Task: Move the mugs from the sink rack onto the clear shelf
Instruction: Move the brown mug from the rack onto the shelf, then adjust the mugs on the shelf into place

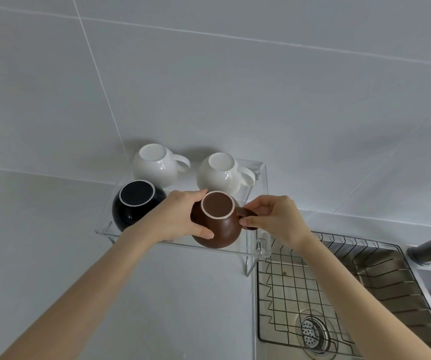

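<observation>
While both hands' grip pinches brown mug (215, 224), left hand (180, 216), right hand (274, 219), seemingly on clear shelf (258, 252), grey tiled wall (235, 87).

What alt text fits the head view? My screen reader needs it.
Both hands hold an upside-down brown mug at the clear shelf, left hand on its body, right hand at its handle. Three inverted mugs sit there.

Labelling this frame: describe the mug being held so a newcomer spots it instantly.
Find the clear shelf left of the sink. At its front right sits the upside-down brown mug, left hand on its side, right hand at its handle. The other mugs are black or white.
</observation>
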